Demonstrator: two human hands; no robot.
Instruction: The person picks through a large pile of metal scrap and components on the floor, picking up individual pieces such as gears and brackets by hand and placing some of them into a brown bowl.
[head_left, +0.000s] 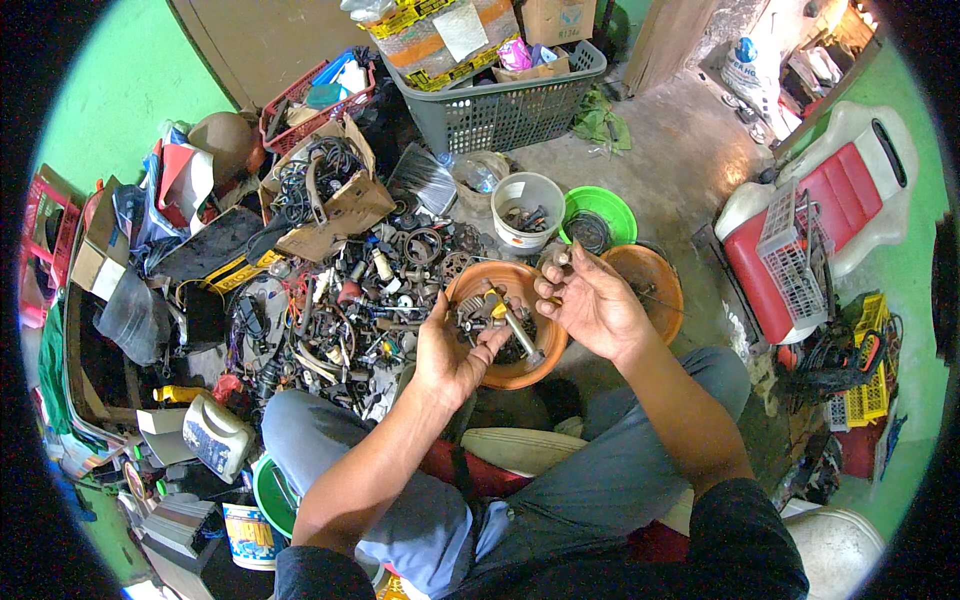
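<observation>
My left hand (456, 351) holds a metal rod-like part with a yellow piece (517, 328) at its upper end, above an orange-brown bowl (551, 360) of small metal parts. To the right, my right hand (592, 304) is raised beside the bowl's rim, its fingers curled around a small part that is too unclear to name. Behind the hands, a white plastic bucket (528, 193) contains dark metal parts. A bright green basin (621, 206) with a dark coil in it stands beside the bucket. Another orange-brown bowl (670, 330) lies partly behind my right hand.
A large pile of mixed metal and plastic parts (337, 315) covers the floor at left. Beyond it are a cardboard box of cables (345, 217) and a grey plastic basket (487, 120). A red and white seat (840, 195) with a white crate (780, 240) stands at right.
</observation>
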